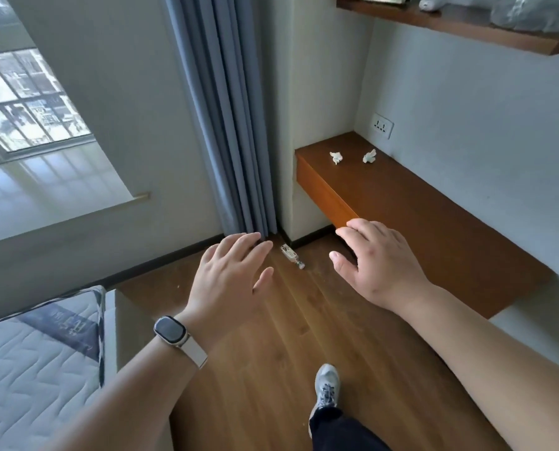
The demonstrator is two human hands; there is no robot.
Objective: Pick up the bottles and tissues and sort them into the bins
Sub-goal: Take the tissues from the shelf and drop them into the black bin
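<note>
My left hand and right hand, both spread, holding nothing. Between them, a small bottle lies on the floor by the curtain. A crumpled tissue and a second tissue rest on the wooden ledge beyond the right hand.

Hands: left hand and right hand, both bare.
Arms: bare along all that shows.
Watch: on left wrist; rounded-rectangle face, dark and blank; pale metal case.
Strap: plain, off-white, wide.
Trouser: dark navy; one leg shows.
Shoe: grey trainer, paler toe, dark laces; which foot, cannot tell.
</note>
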